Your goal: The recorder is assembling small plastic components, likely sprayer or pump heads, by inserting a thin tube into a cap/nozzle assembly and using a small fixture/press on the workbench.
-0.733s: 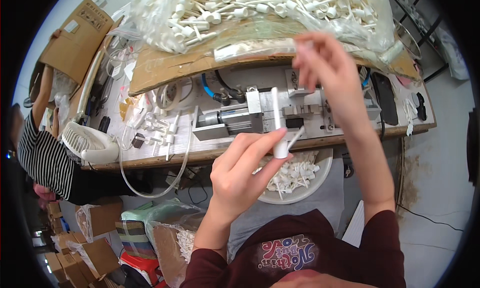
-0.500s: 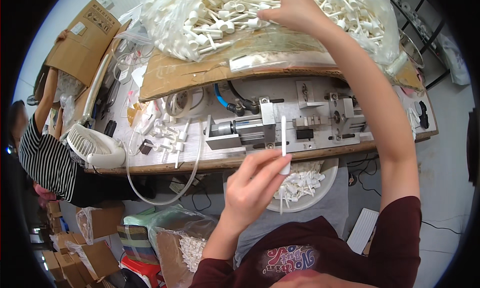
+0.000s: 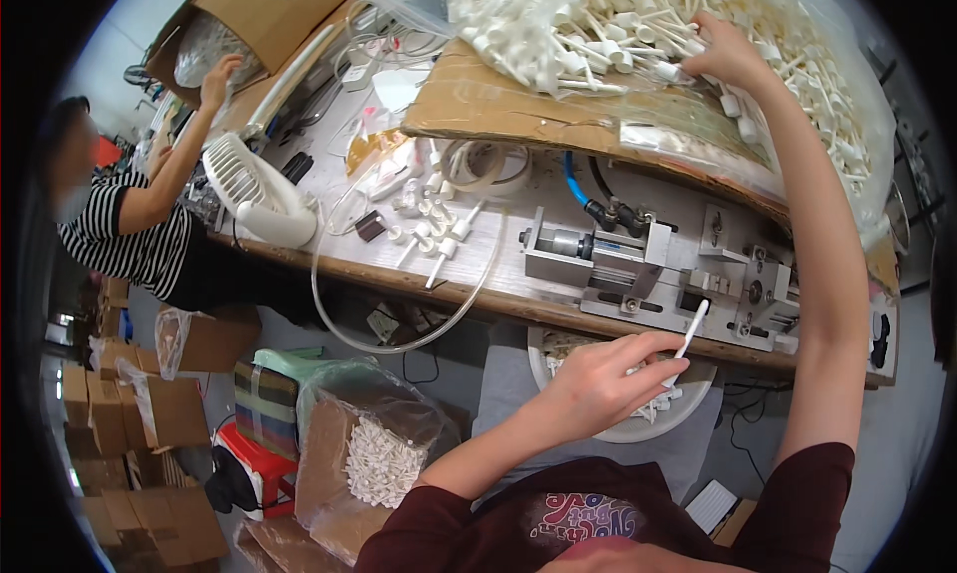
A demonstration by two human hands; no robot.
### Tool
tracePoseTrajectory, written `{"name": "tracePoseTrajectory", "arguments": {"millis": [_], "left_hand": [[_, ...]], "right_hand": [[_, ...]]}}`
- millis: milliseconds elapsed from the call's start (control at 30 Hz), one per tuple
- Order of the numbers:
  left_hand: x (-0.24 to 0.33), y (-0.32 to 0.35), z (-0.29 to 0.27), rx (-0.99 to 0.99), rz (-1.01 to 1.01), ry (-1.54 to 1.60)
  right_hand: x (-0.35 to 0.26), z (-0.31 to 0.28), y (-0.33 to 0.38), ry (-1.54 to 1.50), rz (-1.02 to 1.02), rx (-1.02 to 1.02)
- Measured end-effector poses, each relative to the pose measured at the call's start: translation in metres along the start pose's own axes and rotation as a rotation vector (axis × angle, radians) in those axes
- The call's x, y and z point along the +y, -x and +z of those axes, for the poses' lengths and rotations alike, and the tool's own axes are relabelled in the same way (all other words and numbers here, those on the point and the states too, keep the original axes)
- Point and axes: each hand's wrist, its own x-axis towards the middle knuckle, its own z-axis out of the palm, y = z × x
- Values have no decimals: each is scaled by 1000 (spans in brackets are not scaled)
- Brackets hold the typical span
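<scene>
My left hand (image 3: 613,382) pinches a slim white plastic stick (image 3: 695,326) between thumb and fingers, its tip leaning up and to the right. It is in front of a metal clamping fixture (image 3: 653,259) on the bench and over a white tub (image 3: 710,386) of similar white pieces. Farther off, my right hand (image 3: 736,57) reaches into a heap of white capped plastic sticks (image 3: 608,40) in a clear bag. Its thumb and forefinger are spread at the heap's near side, with no piece plainly gripped.
A cardboard sheet (image 3: 518,100) lies under the bag. A white fan (image 3: 254,189), a tape roll (image 3: 488,164) and several loose white pieces (image 3: 434,236) are on the bench's left. A co-worker (image 3: 140,209) stands beyond. At lower left is a carton (image 3: 324,453) of white pieces.
The view has swung left, shifting the bench rightward. The stick in my left hand has gone from upright to tilted. My right hand stays at the heap. The co-worker's raised hand has moved off the carton.
</scene>
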Motion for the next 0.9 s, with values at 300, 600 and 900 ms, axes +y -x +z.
{"name": "tracePoseTrajectory", "arguments": {"millis": [300, 600, 900], "left_hand": [[-5, -8, 8, 18, 52, -11], [-8, -22, 18, 30, 2, -67], [-8, -34, 36, 48, 19, -199]], "right_hand": [[-7, -24, 49, -1, -232, -111], [-9, -64, 87, -80, -272, -293], [-17, -81, 149, 31, -220, -1]]}}
